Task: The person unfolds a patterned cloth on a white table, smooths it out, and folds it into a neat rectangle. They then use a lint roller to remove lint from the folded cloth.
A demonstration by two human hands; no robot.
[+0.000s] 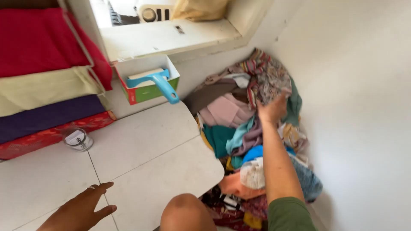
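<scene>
Head view: right hand fingers clutch patterned cloth atop the clothes pile; left hand rests released on the tiled floor.

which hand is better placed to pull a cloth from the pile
Right. The right hand already reaches into the pile of cloths, fingers on patterned fabric; the left hand rests on the white tiled surface, away from it.

Open red-green carton below sill; white-labelled jar on floor.
</scene>
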